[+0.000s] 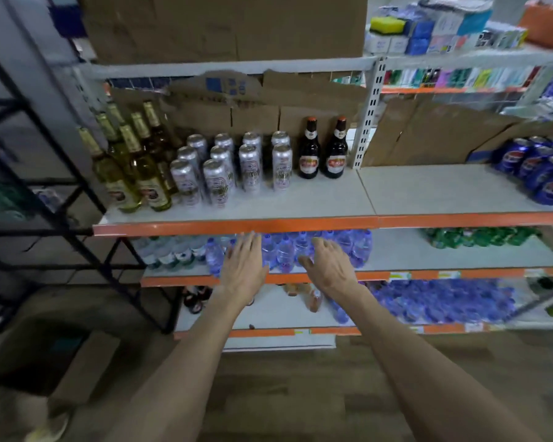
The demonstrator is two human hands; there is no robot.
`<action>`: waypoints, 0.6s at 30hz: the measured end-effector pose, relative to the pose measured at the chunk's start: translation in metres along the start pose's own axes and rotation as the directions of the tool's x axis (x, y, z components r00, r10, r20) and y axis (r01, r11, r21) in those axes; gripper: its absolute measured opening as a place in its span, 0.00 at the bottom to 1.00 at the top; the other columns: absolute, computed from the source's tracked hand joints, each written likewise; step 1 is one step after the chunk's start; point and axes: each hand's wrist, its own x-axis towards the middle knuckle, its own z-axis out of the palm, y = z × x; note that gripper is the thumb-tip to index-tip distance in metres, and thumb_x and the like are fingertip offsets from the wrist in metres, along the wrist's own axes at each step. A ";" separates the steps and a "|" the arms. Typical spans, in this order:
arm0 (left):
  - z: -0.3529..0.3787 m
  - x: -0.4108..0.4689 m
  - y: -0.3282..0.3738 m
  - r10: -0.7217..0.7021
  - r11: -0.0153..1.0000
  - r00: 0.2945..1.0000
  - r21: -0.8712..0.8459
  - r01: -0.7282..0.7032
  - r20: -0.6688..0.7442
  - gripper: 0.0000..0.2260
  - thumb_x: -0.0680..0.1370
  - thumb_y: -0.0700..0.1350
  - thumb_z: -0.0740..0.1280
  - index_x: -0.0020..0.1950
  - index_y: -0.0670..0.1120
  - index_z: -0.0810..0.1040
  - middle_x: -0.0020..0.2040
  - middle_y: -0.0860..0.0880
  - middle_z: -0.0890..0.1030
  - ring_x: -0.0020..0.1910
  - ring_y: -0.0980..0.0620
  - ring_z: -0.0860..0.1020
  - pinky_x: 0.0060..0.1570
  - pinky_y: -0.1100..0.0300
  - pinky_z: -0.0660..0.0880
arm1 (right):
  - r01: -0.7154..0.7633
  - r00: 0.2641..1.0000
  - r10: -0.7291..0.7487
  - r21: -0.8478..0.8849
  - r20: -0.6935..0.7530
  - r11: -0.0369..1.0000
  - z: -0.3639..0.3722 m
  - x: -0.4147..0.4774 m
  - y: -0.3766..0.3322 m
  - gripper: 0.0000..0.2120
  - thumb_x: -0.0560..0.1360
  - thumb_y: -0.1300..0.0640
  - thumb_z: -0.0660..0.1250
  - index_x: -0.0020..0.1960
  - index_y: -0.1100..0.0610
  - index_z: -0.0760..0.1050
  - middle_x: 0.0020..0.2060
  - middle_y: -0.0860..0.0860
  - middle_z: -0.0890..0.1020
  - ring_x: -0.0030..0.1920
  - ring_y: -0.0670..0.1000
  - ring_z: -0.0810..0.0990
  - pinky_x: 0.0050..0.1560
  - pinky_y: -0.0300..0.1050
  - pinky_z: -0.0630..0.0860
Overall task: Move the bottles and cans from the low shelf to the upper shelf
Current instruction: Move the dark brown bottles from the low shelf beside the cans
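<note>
In front of the rack, both arms are reaching out. The left hand and right hand are hovering side by side, fingers released and spread, gripping nothing. They are sitting just below the orange lip of the upper shelf, in front of the water bottles on the middle shelf.

Task items left, by my read: dark brown bottles and an orange-tinted bottle are sitting on the low shelf, partly hidden behind the forearms. Blur is hiding the count. The upper shelf is already carrying pale gold-foil bottles at the left, silver cans in tight rows mid-shelf, and two brown bottles to their right.

Risks from here:
- Hands are having to go in under two shelf lips; lifting a bottle out steeply is risking a knock of neck or knuckles on the orange edges.
- Water bottles are standing right at the front of the middle shelf; a passing forearm is likely to topple them.
- Bottles are probably glass, with bare floor below; a loose grab by the neck is inviting a slip and a break.
- Pale bottles are standing close to the front left corner; a nudge while placing is risking pushing one off.
- Cans are packed close; squeezing more between them is risking a domino. The bare area right of the brown pair is looking safer.
</note>
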 end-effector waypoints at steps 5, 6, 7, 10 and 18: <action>-0.035 -0.039 -0.041 0.037 0.999 0.999 0.002 -0.037 -0.010 0.33 0.81 0.52 0.63 0.80 0.42 0.52 0.80 0.45 0.53 0.80 0.47 0.49 0.77 0.47 0.51 | 0.014 0.999 -0.015 -0.024 -0.029 1.000 0.002 -0.033 -0.049 0.22 0.80 0.47 0.61 0.67 0.61 0.67 0.64 0.59 0.74 0.67 0.59 0.69 0.64 0.52 0.66; -0.039 -0.048 -0.053 0.042 0.999 0.999 -0.006 -0.042 -0.027 0.32 0.81 0.52 0.64 0.79 0.42 0.54 0.80 0.45 0.55 0.79 0.46 0.51 0.77 0.48 0.52 | 0.010 0.999 -0.011 -0.019 -0.035 1.000 0.003 -0.039 -0.059 0.23 0.80 0.47 0.61 0.67 0.62 0.67 0.64 0.59 0.74 0.67 0.59 0.69 0.64 0.53 0.66; -0.041 -0.057 -0.066 0.045 0.999 0.998 -0.018 -0.045 -0.034 0.31 0.80 0.52 0.64 0.78 0.42 0.56 0.79 0.44 0.58 0.79 0.46 0.53 0.76 0.49 0.54 | 0.009 0.999 -0.009 -0.012 -0.041 1.000 0.007 -0.046 -0.068 0.23 0.80 0.47 0.61 0.68 0.62 0.67 0.65 0.59 0.74 0.68 0.59 0.68 0.65 0.53 0.66; -0.045 -0.082 -0.108 0.027 0.998 0.999 -0.057 -0.030 -0.047 0.28 0.80 0.51 0.65 0.75 0.41 0.62 0.74 0.43 0.65 0.75 0.44 0.62 0.73 0.50 0.59 | 0.013 0.999 -0.014 -0.028 -0.049 1.000 0.022 -0.064 -0.096 0.24 0.80 0.48 0.61 0.69 0.62 0.66 0.66 0.59 0.73 0.69 0.59 0.67 0.67 0.52 0.66; -0.023 -0.090 -0.172 -0.038 0.996 0.996 -0.078 0.044 0.079 0.21 0.80 0.48 0.65 0.71 0.41 0.68 0.68 0.43 0.72 0.70 0.44 0.69 0.67 0.50 0.68 | -0.002 1.000 0.003 -0.036 0.024 0.999 0.072 -0.063 -0.137 0.22 0.80 0.48 0.59 0.67 0.62 0.66 0.64 0.59 0.74 0.67 0.59 0.69 0.64 0.52 0.67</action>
